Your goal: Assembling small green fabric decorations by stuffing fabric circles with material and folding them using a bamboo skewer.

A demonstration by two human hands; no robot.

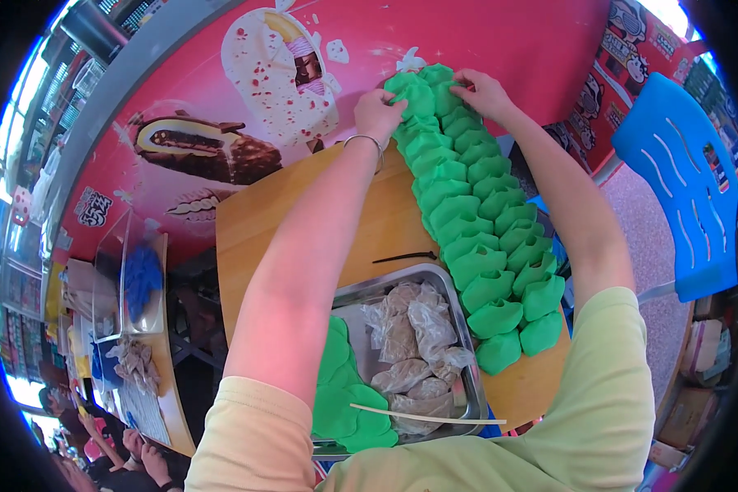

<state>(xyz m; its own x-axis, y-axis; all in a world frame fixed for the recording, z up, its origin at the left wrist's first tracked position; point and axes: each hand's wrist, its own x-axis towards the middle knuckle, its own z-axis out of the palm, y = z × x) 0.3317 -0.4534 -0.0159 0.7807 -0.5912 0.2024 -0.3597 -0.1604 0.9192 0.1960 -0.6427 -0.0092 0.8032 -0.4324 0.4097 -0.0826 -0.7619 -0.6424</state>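
A long double row of overlapping green leaf-shaped pieces (pixel 488 234) runs from the near right of the table to its far edge. White material (pixel 411 60) shows at its far tip. My left hand (pixel 379 115) has its fingers closed at the left edge of the top piece (pixel 412 94). On the other side, my right hand (pixel 482 93) pinches the right edge of the top pieces. A metal tray (pixel 454 297) near my body holds loose flat green pieces (pixel 343 394) and clear plastic bags of brown material (pixel 414 332).
On the wooden table (pixel 303 209) lies a thin black stick (pixel 404 257). A pale strip (pixel 428 414) crosses the tray. At right stands a blue chair (pixel 681 176). A pink printed panel (pixel 467 37) stands behind the table; other people's hands (pixel 146 455) show at the lower left.
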